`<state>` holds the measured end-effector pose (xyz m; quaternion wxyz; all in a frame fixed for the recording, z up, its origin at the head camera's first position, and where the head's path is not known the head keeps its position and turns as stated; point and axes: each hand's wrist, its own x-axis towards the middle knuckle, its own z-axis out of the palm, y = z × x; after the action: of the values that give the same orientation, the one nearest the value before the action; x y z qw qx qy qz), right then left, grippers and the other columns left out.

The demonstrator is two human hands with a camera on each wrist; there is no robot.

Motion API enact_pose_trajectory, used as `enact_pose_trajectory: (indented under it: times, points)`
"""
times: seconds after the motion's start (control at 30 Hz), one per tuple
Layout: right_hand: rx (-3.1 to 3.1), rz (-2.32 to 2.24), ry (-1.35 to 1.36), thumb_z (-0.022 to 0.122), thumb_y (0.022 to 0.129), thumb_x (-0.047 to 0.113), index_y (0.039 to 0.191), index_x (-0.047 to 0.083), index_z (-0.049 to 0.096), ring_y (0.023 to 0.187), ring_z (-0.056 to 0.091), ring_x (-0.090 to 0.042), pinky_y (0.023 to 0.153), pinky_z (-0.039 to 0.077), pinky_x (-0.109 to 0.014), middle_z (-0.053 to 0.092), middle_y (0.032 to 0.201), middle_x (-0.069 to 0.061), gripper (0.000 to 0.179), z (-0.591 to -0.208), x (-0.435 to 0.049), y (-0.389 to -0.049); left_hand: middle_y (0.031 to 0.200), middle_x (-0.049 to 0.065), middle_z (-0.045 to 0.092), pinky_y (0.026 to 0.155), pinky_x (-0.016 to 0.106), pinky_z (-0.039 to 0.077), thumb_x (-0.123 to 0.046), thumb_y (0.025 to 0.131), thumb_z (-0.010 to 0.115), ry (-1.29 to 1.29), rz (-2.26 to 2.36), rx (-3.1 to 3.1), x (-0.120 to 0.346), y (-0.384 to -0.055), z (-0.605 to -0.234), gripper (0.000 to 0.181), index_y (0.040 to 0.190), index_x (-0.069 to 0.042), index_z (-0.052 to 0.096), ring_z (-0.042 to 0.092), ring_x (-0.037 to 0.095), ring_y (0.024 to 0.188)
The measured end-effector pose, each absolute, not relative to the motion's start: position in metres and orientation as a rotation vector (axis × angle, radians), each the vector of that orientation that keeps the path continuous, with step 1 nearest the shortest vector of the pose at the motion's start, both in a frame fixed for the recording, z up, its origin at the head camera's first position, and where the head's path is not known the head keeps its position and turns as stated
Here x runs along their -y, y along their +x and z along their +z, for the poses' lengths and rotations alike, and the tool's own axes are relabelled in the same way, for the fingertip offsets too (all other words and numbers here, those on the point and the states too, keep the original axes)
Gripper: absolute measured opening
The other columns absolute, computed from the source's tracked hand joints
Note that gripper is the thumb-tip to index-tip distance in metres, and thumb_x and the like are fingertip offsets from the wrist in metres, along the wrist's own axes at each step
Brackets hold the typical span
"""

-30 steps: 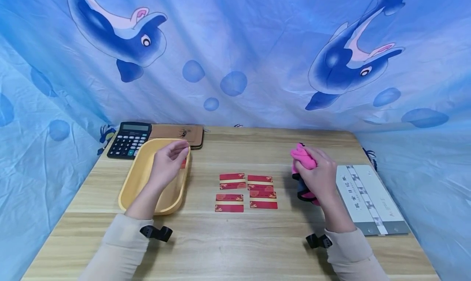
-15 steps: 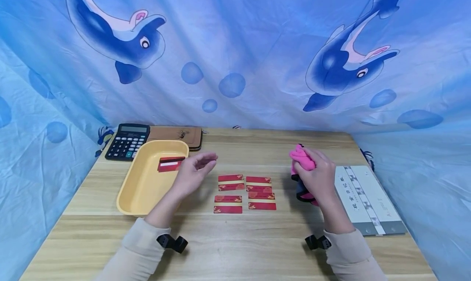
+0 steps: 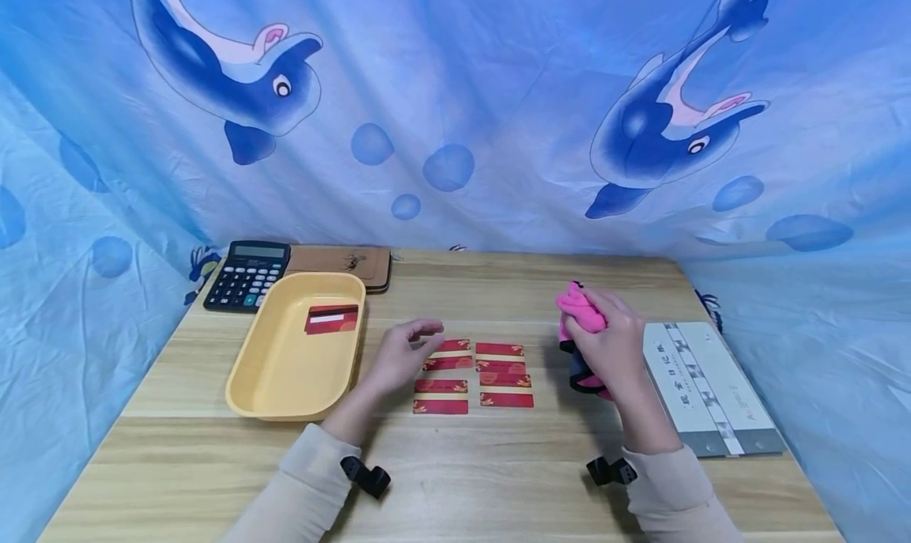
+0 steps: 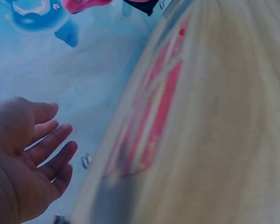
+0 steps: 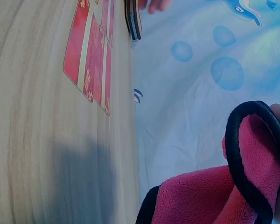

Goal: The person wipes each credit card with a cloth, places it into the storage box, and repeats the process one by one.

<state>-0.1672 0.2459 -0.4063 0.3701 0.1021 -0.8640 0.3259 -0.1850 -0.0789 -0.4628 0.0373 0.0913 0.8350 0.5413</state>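
Observation:
Several red and gold cards [image 3: 507,378] lie in two rows on the wooden table. At the left side of these cards hovers my left hand [image 3: 404,357], fingers relaxed and nothing held; in the left wrist view its fingers [image 4: 49,144] are loosely bent. My right hand [image 3: 614,341] grips a bunched pink cloth [image 3: 582,312] with dark edging, right of the cards. The right wrist view shows the cloth's fuzzy pink folds [image 5: 196,196] up close, with most of that hand out of frame. A yellow tray [image 3: 281,373] on the left holds a red card [image 3: 331,319] with a black stripe.
A black calculator [image 3: 249,276] and a brown wallet-like case [image 3: 342,266] stand behind the tray. A pale boxed book with a patterned band [image 3: 712,389] lies at the right. Blue dolphin-print fabric [image 3: 455,92] hangs behind the table and at both sides.
My left hand has moved right, from above the tray to beside the table cards, uncovering the card in the tray. My right hand keeps its grip on the cloth, almost still.

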Motion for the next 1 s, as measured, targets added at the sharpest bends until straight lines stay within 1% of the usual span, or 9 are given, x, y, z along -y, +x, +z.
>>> enact_pose_trajectory:
  times: [0.1,0.17,0.3,0.37,0.53,0.63,0.73,0.87,1.0]
  points:
    - [2.225,0.835,0.255,0.084,0.075,0.006,0.116,-0.001,0.074,0.088,0.071,-0.032,0.077,0.046,-0.009,0.073,0.105,-0.019,0.043,-0.408,-0.246,-0.167,0.121,0.005,0.069,0.099,0.043,0.055,-0.019,0.096,0.073,0.278,1.615,-2.561,0.078,-0.186,-0.476,0.035,0.128,-0.006,0.068,0.063,0.023,0.113]
    - [2.230,0.833,0.257,0.084,0.075,0.006,0.116,-0.002,0.074,0.088,0.071,-0.033,0.076,0.052,-0.016,0.073,0.106,-0.019,0.043,-0.409,-0.246,-0.166,0.123,0.006,0.069,0.099,0.044,0.054,-0.019,0.093,0.076,0.271,1.580,-2.565,0.078,-0.187,-0.483,0.038,0.128,-0.007,0.068,0.062,0.023,0.114]
    - [2.229,0.826,0.270,0.084,0.074,0.006,0.115,-0.003,0.074,0.089,0.071,-0.035,0.071,0.059,-0.040,0.073,0.106,-0.021,0.043,-0.409,-0.247,-0.167,0.127,0.009,0.066,0.106,0.046,0.049,-0.017,0.086,0.083,0.275,1.515,-2.602,0.081,-0.189,-0.494,0.045,0.127,-0.007,0.069,0.058,0.026,0.123]
    - [2.217,0.825,0.278,0.083,0.074,0.005,0.114,-0.004,0.074,0.088,0.071,-0.035,0.069,0.059,-0.044,0.073,0.105,-0.021,0.042,-0.410,-0.247,-0.168,0.126,0.010,0.065,0.106,0.047,0.048,-0.015,0.081,0.087,0.285,1.485,-2.629,0.083,-0.190,-0.496,0.050,0.127,-0.006,0.069,0.058,0.028,0.121]
    - [2.202,0.830,0.282,0.082,0.074,0.005,0.113,-0.004,0.075,0.085,0.071,-0.036,0.065,0.055,-0.034,0.073,0.103,-0.021,0.041,-0.410,-0.247,-0.168,0.115,0.007,0.065,0.096,0.042,0.051,-0.012,0.071,0.093,0.325,1.421,-2.681,0.087,-0.194,-0.498,0.061,0.125,-0.004,0.068,0.059,0.024,0.105]
    - [2.217,0.824,0.279,0.083,0.074,0.005,0.114,-0.004,0.074,0.086,0.071,-0.035,0.065,0.055,-0.036,0.073,0.104,-0.021,0.042,-0.411,-0.247,-0.168,0.115,0.007,0.065,0.093,0.040,0.052,-0.011,0.068,0.095,0.336,1.396,-2.713,0.088,-0.194,-0.498,0.064,0.126,-0.004,0.068,0.059,0.022,0.101]
    - [2.220,0.823,0.283,0.084,0.074,0.005,0.114,-0.003,0.074,0.086,0.071,-0.035,0.067,0.053,-0.028,0.073,0.104,-0.020,0.043,-0.411,-0.247,-0.168,0.118,0.008,0.066,0.096,0.041,0.052,-0.012,0.069,0.095,0.317,1.378,-2.737,0.090,-0.195,-0.499,0.064,0.127,-0.004,0.068,0.060,0.023,0.104]
    - [2.210,0.820,0.294,0.083,0.073,0.005,0.114,-0.003,0.075,0.085,0.071,-0.035,0.068,0.048,-0.017,0.074,0.103,-0.020,0.042,-0.412,-0.248,-0.168,0.119,0.012,0.068,0.105,0.046,0.048,-0.013,0.071,0.093,0.289,1.339,-2.762,0.091,-0.197,-0.498,0.062,0.127,-0.002,0.068,0.060,0.029,0.113]
    - [2.223,0.816,0.292,0.083,0.074,0.006,0.114,-0.003,0.074,0.085,0.070,-0.033,0.067,0.050,-0.021,0.073,0.103,-0.020,0.042,-0.413,-0.248,-0.169,0.118,0.012,0.067,0.112,0.049,0.042,-0.014,0.072,0.093,0.283,1.283,-2.787,0.088,-0.198,-0.497,0.068,0.131,0.002,0.063,0.057,0.033,0.119]
